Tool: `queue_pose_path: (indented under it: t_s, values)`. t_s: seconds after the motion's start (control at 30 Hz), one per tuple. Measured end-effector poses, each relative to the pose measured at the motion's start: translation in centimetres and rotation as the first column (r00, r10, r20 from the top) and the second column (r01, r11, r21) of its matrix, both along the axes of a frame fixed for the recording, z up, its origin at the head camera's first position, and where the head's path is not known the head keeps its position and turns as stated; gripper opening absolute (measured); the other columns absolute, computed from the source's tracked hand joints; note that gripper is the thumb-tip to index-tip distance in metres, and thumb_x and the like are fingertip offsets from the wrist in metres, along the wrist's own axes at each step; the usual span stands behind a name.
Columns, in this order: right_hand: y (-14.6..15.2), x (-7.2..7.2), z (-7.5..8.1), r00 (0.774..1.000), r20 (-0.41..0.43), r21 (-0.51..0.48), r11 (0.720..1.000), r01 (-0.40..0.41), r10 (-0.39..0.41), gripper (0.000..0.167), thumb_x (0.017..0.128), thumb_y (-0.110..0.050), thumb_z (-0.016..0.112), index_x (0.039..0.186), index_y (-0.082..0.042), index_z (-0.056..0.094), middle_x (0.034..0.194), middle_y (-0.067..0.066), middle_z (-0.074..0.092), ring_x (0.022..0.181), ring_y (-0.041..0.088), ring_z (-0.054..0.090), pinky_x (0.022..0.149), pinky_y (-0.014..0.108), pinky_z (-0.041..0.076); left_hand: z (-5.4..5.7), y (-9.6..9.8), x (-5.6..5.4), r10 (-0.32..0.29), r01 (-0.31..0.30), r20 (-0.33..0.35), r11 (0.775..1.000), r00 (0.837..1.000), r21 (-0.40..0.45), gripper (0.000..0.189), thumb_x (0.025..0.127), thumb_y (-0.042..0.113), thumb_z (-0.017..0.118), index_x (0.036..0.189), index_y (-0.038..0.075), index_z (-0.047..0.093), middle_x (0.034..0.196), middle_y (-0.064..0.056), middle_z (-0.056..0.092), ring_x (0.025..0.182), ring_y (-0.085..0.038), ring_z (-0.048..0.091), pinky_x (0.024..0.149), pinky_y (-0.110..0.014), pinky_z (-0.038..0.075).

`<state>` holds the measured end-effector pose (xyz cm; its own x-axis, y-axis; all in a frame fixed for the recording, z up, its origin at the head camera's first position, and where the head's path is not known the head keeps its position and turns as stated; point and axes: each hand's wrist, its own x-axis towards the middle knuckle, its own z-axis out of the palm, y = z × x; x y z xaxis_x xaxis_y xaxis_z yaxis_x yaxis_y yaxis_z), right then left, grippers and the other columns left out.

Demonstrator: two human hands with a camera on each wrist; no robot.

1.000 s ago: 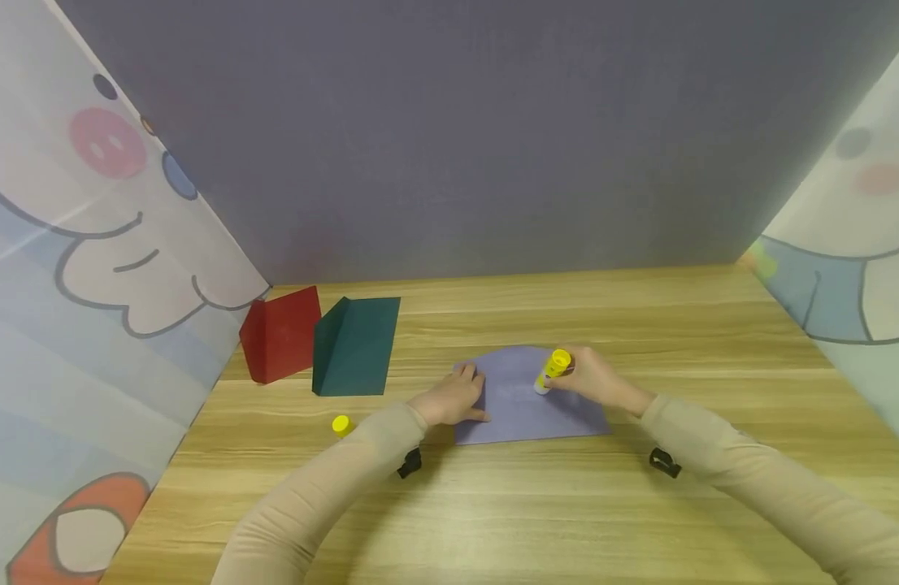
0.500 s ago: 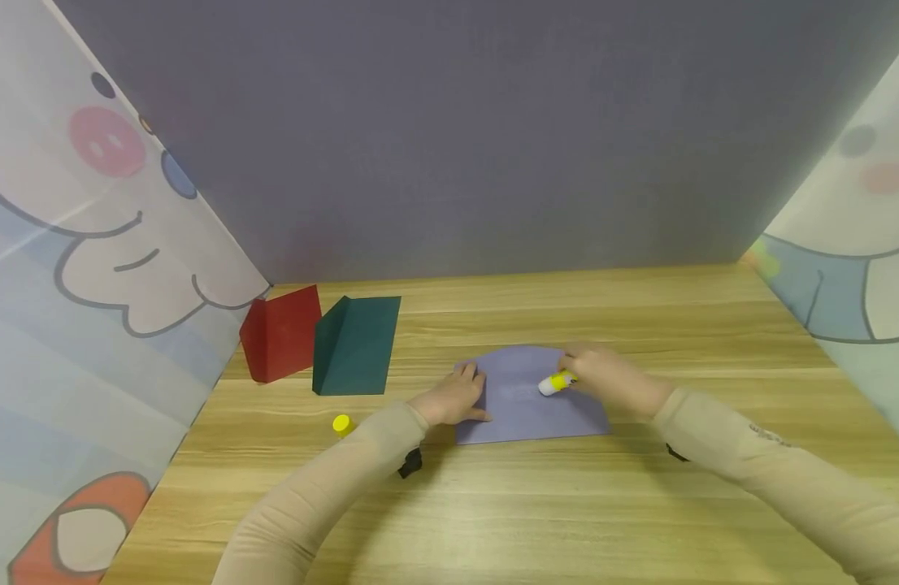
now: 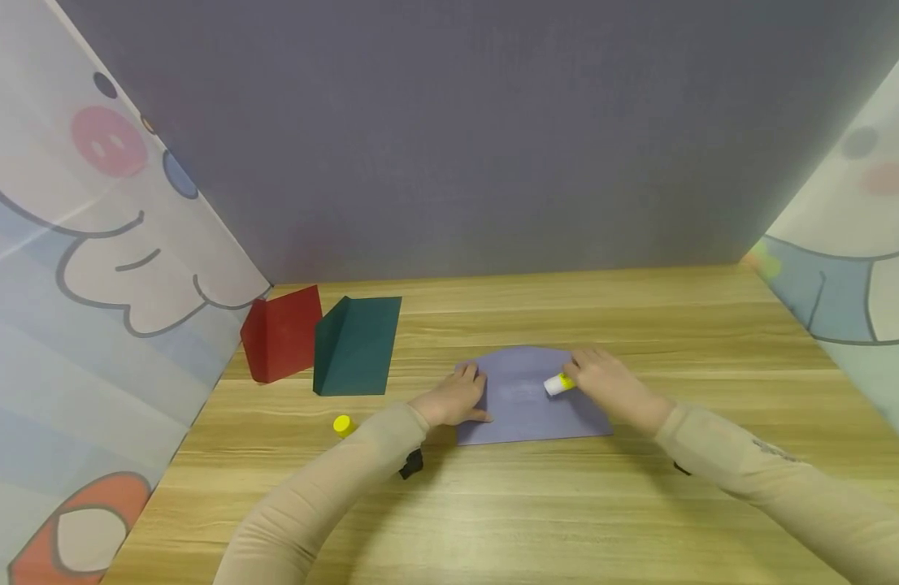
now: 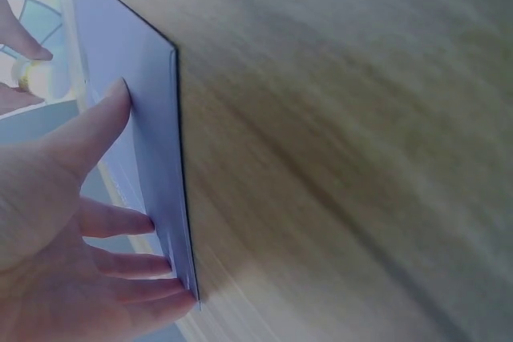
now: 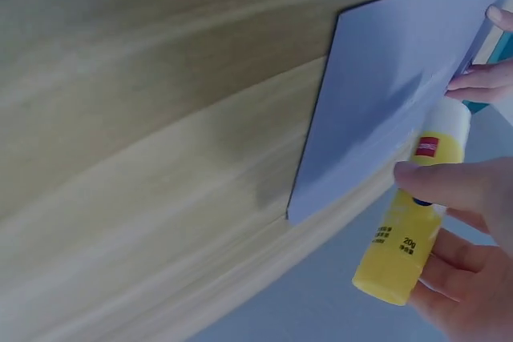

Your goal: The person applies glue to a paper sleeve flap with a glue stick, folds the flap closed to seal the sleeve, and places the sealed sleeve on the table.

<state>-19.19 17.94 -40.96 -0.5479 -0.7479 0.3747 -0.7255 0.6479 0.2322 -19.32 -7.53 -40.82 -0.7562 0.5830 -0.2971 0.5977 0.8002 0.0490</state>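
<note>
A lavender sheet of paper [image 3: 526, 422] with a curved far edge lies flat on the wooden table. My left hand [image 3: 452, 398] rests on its left side; the left wrist view shows thumb and fingers [image 4: 128, 266] spread along the edge. In my right hand [image 3: 616, 390] is a yellow and white glue stick [image 3: 558, 385], tilted, its white end toward the middle of the sheet. The right wrist view shows thumb and fingers around the glue stick's yellow body [image 5: 405, 242]. A pale shiny patch shows on the sheet near its centre. Whether the tip touches the paper is unclear.
A yellow cap [image 3: 343, 426] stands left of my left forearm. Farther back on the left are a folded dark green card [image 3: 365, 349] and a folded red card [image 3: 292, 337]. A grey wall [image 3: 493, 146] rises behind the table, with cartoon-printed panels at both sides.
My right hand has tipped the glue stick from steep to more slanted and shifted it slightly right. The pale patch shows more clearly. My left hand and the sheet stay nearly still.
</note>
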Motion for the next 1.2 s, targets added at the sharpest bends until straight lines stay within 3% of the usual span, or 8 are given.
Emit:
queue_pose_path:
  t_s: [0.17,0.3,0.37,0.6,0.77,0.93,1.0,1.2]
  values:
    - [0.7,0.1,0.1,0.984,0.173,-0.147,0.987,0.059,-0.033,0.029,0.063,0.011,0.07,0.087,0.005,0.057,0.085,0.015,0.057,0.074,0.026,0.057,0.064,0.034,0.051,0.1,0.1,0.0,0.006,-0.006,0.004,1.0,1.0,0.003,0.073,0.083,0.044,0.055,0.131,-0.008,0.034,0.135,-0.025,0.028,0.126,-0.036,0.026,0.103,-0.039,0.028]
    - [1.5,0.2,0.2,0.909,0.412,-0.273,0.942,0.195,-0.069,0.034,0.069,0.006,0.069,0.1,0.008,0.055,0.094,0.019,0.058,0.081,0.031,0.059,0.068,0.037,0.052,0.2,0.1,0.0,0.006,-0.006,0.006,1.0,1.0,0.0,0.073,0.083,0.043,0.055,0.131,-0.007,0.034,0.135,-0.026,0.028,0.126,-0.036,0.027,0.102,-0.039,0.028]
    - [2.0,0.0,0.1,0.875,0.479,-0.337,0.906,0.255,-0.069,0.034,0.071,0.007,0.067,0.102,0.01,0.054,0.095,0.02,0.059,0.082,0.032,0.059,0.068,0.039,0.052,0.2,0.1,0.1,0.005,-0.005,0.004,1.0,1.0,-0.004,0.073,0.083,0.044,0.054,0.131,-0.007,0.034,0.135,-0.026,0.027,0.126,-0.036,0.027,0.102,-0.039,0.029]
    - [4.1,-0.8,0.2,0.85,0.52,-0.473,0.802,0.365,-0.079,0.033,0.072,0.01,0.065,0.101,0.015,0.05,0.091,0.031,0.058,0.081,0.041,0.057,0.069,0.05,0.048,0.1,0.0,0.1,0.001,-0.001,0.001,1.0,1.0,-0.004,0.073,0.083,0.044,0.054,0.131,-0.007,0.034,0.136,-0.026,0.027,0.126,-0.037,0.027,0.102,-0.04,0.029]
    - [5.6,-1.1,0.7,0.803,0.591,-0.514,0.73,0.451,-0.079,0.036,0.075,0.01,0.061,0.106,0.019,0.044,0.098,0.038,0.053,0.088,0.049,0.053,0.074,0.055,0.045,0.2,0.1,0.1,0.012,-0.012,0.016,1.0,1.0,0.006,0.073,0.083,0.044,0.054,0.132,-0.007,0.033,0.137,-0.027,0.025,0.127,-0.037,0.025,0.102,-0.041,0.028]
    - [6.9,-1.5,0.9,0.779,0.624,-0.565,0.648,0.51,-0.068,0.038,0.078,0.008,0.058,0.108,0.022,0.04,0.1,0.04,0.05,0.09,0.05,0.052,0.075,0.053,0.045,0.0,0.1,0.0,0.013,-0.013,0.024,1.0,1.0,0.009,0.073,0.083,0.043,0.054,0.132,-0.008,0.033,0.137,-0.027,0.024,0.127,-0.037,0.024,0.103,-0.041,0.027]
    - [7.4,-1.6,1.0,0.771,0.633,-0.572,0.626,0.53,-0.073,0.04,0.079,0.007,0.058,0.11,0.022,0.038,0.101,0.041,0.048,0.091,0.051,0.05,0.076,0.053,0.044,-0.1,0.1,0.0,0.012,-0.012,0.024,1.0,1.0,0.006,0.073,0.083,0.043,0.054,0.132,-0.007,0.033,0.137,-0.026,0.024,0.127,-0.037,0.024,0.103,-0.041,0.027]
    - [8.7,-1.9,1.2,0.711,0.694,-0.533,0.582,0.614,-0.115,0.045,0.084,-0.003,0.056,0.115,0.022,0.034,0.109,0.043,0.043,0.098,0.054,0.046,0.08,0.056,0.041,-0.3,0.0,-0.1,0.011,-0.011,0.012,1.0,1.0,-0.002,0.074,0.083,0.045,0.054,0.132,-0.007,0.034,0.137,-0.027,0.025,0.127,-0.037,0.025,0.103,-0.039,0.027]
